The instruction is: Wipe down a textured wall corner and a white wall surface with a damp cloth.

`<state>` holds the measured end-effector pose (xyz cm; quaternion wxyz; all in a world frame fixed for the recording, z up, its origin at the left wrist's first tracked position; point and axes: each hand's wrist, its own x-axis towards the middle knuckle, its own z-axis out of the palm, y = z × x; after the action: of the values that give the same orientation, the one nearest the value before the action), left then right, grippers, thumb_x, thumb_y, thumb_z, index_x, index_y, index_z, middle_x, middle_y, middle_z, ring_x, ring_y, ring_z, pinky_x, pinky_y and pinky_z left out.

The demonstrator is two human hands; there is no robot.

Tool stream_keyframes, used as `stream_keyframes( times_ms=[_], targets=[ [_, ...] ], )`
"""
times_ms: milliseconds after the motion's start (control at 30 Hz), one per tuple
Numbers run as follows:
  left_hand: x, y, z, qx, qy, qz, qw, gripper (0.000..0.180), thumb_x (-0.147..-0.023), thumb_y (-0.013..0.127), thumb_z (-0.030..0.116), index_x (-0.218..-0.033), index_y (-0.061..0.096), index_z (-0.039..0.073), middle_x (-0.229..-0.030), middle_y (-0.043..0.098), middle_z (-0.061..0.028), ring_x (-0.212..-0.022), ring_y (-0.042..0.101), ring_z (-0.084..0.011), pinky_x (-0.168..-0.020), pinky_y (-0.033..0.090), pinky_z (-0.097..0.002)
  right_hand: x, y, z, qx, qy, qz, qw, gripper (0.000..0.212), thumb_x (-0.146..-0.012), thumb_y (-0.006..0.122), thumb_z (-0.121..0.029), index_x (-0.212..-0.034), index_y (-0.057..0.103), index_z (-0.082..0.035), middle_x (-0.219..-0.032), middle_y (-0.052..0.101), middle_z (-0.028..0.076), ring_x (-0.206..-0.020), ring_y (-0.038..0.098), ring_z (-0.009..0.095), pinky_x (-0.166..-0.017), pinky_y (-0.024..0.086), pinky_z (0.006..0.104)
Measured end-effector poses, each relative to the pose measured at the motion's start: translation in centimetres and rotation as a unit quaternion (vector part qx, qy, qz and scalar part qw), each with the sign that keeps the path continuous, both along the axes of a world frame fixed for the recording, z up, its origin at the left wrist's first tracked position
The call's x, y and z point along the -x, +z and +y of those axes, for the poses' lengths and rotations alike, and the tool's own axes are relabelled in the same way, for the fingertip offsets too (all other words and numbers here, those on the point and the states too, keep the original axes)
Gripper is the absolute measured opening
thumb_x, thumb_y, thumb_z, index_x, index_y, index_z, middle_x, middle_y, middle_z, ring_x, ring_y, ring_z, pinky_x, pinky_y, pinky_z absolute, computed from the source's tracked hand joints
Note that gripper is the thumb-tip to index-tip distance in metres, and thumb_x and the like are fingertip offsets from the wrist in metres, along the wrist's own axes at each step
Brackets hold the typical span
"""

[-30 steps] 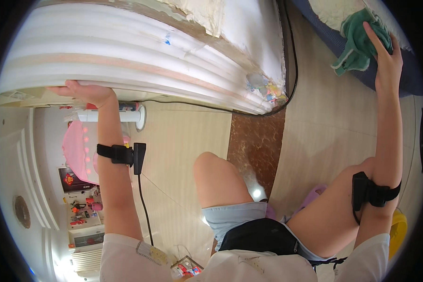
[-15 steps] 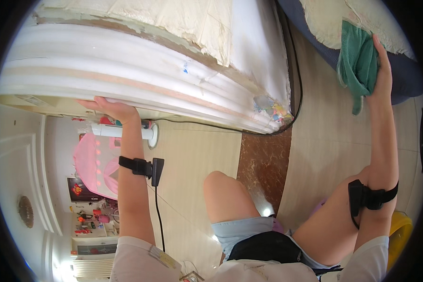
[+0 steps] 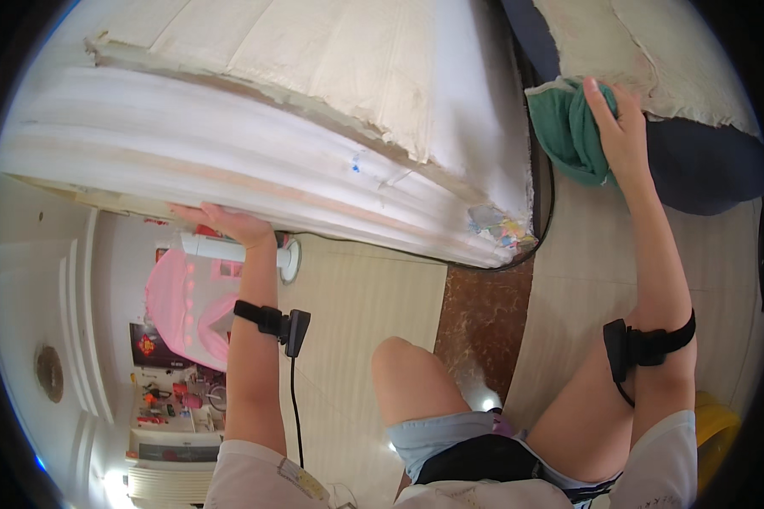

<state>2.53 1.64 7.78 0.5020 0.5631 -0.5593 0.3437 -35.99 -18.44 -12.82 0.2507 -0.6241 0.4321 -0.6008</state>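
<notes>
My right hand (image 3: 624,131) is wrapped round a bunched green cloth (image 3: 564,127). It is up at the far right, against a dark blue padded piece of furniture (image 3: 705,165) with a cream cover (image 3: 679,64) draped over it. My left hand (image 3: 233,225) lies with fingers stretched out along the edge of a white moulded door frame (image 3: 255,165). Nothing shows in that hand, and part of its palm side is hidden. Paint is chipped at the frame's lower corner, showing coloured patches.
A black cable (image 3: 543,242) runs along the floor round the frame's base. A brown marbled strip (image 3: 484,310) crosses the pale tiles. Beyond the left arm are a pink play tent (image 3: 170,288) and a white fan-like appliance (image 3: 289,259). A yellow tub-like object (image 3: 717,428) is at lower right.
My right hand has moved left with the green cloth, along the blue furniture. The left hand stays at the frame edge; the whole view has shifted slightly.
</notes>
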Motion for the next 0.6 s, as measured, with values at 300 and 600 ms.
stream_keyframes(
  times_ms=[300, 600],
  targets=[
    [1.9, 0.1, -0.5, -0.009, -0.006, -0.011, 1.000, 0.072, -0.102, 0.026, 0.040, -0.149, -0.006, -0.005, -0.155, -0.002, -0.0247, -0.145, 0.007, -0.0332, -0.117, 0.011, -0.0429, -3.6, -2.0, -1.0, 0.223, -0.259, 0.266, 0.901, 0.055, -0.093, 0.047, -0.053, -0.094, 0.068, -0.002, -0.098, 0.062, 0.018, -0.089, 0.061, 0.034, -0.079, 0.047, 0.0458],
    [4.0, 2.0, 0.3, -0.012, -0.063, -0.493, 0.868, 0.073, -0.098, 0.038, 0.046, -0.151, 0.011, 0.006, -0.154, 0.007, -0.0282, -0.142, 0.016, -0.0394, -0.115, 0.014, -0.0495, -0.6, -6.9, -2.7, -0.234, -0.045, 0.149, 0.960, 0.059, -0.094, 0.050, -0.053, -0.095, 0.064, 0.004, -0.092, 0.066, 0.019, -0.087, 0.064, 0.033, -0.079, 0.048, 0.0405]
  ],
)
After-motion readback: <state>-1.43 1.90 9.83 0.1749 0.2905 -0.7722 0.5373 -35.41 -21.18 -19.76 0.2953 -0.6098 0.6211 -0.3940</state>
